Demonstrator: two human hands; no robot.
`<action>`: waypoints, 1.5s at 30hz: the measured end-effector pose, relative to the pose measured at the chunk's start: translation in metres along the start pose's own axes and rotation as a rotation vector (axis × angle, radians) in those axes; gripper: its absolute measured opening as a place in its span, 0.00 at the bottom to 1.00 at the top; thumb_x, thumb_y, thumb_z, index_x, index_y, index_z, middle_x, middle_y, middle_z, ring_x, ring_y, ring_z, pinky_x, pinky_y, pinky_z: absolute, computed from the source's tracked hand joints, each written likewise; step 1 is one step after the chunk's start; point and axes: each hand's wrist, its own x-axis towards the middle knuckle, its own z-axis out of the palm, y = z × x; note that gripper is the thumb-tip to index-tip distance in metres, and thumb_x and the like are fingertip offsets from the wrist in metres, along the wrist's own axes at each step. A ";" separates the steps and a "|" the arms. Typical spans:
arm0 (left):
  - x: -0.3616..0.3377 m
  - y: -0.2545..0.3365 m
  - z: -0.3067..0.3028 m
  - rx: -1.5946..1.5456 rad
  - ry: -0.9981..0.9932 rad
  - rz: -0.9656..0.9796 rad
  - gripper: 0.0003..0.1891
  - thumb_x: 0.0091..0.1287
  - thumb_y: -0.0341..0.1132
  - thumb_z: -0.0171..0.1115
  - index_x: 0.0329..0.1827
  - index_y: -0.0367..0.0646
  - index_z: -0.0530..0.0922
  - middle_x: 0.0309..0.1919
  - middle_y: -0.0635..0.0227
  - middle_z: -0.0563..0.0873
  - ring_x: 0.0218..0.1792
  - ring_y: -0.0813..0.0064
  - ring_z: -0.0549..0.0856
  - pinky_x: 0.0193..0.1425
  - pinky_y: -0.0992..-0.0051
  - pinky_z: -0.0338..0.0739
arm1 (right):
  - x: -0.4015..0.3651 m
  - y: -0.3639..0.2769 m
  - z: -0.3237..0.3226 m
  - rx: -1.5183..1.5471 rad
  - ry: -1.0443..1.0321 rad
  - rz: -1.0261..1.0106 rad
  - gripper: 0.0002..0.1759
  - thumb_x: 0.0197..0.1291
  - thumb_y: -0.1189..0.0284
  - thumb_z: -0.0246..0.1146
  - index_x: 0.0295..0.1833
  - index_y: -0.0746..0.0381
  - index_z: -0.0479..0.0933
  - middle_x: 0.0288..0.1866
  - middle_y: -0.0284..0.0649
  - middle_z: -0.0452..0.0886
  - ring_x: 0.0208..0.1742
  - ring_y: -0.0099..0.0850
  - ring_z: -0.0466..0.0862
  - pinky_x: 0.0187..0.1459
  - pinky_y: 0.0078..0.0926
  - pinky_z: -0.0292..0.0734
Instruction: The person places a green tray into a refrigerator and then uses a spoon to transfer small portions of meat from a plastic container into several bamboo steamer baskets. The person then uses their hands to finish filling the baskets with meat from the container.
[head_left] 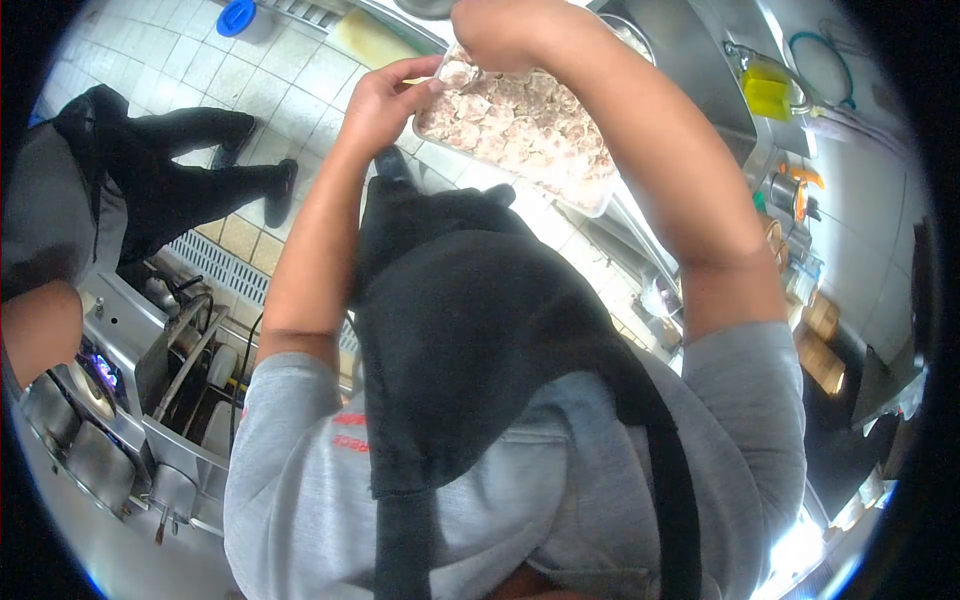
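A clear rectangular tray (600,208) is filled with thin, pale pinkish-brown slices (515,125), spread in an overlapping layer. My left hand (385,105) grips the tray's left corner, the thumb over the rim and the fingers stretched along the edge. Over the far left end of the tray, my right hand (492,38) bends down at the wrist, right above the slices. Its fingers are hidden behind the hand, so I cannot tell what they hold. A round metal-rimmed bowl (648,45) shows partly behind my right forearm.
A steel sink (690,75) with a tap and a yellow-green sponge (765,90) lies at the right. Another person (160,180) in dark trousers stands on the left, by a stove (120,335) with pans. A blue-lidded container (237,18) stands on the tiled floor.
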 end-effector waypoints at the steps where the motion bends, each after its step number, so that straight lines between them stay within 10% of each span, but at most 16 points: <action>1: 0.000 0.000 0.000 -0.026 -0.005 -0.012 0.21 0.70 0.35 0.72 0.65 0.39 0.85 0.46 0.65 0.93 0.42 0.80 0.88 0.51 0.76 0.82 | 0.002 -0.002 0.000 -0.007 -0.021 -0.012 0.13 0.56 0.72 0.68 0.46 0.65 0.90 0.47 0.51 0.91 0.51 0.45 0.91 0.49 0.44 0.86; 20: -0.010 0.038 0.000 0.173 -0.150 0.060 0.23 0.71 0.29 0.65 0.70 0.45 0.81 0.56 0.64 0.89 0.44 0.76 0.87 0.53 0.71 0.84 | -0.010 -0.011 0.031 0.025 0.138 0.024 0.09 0.58 0.74 0.66 0.42 0.59 0.90 0.42 0.43 0.91 0.46 0.42 0.92 0.46 0.41 0.86; 29: 0.017 0.044 -0.006 0.728 -0.241 0.303 0.32 0.56 0.33 0.70 0.69 0.53 0.81 0.58 0.51 0.84 0.59 0.51 0.84 0.66 0.59 0.80 | -0.023 -0.010 0.076 0.161 0.257 0.118 0.12 0.59 0.75 0.62 0.43 0.56 0.89 0.44 0.44 0.90 0.49 0.45 0.90 0.48 0.44 0.85; 45: 0.003 0.043 0.015 0.697 0.069 0.346 0.25 0.60 0.35 0.75 0.61 0.39 0.83 0.53 0.53 0.87 0.40 0.62 0.91 0.49 0.66 0.87 | -0.046 -0.009 0.068 0.083 0.594 0.031 0.08 0.55 0.73 0.64 0.35 0.58 0.89 0.36 0.45 0.90 0.40 0.44 0.91 0.39 0.43 0.86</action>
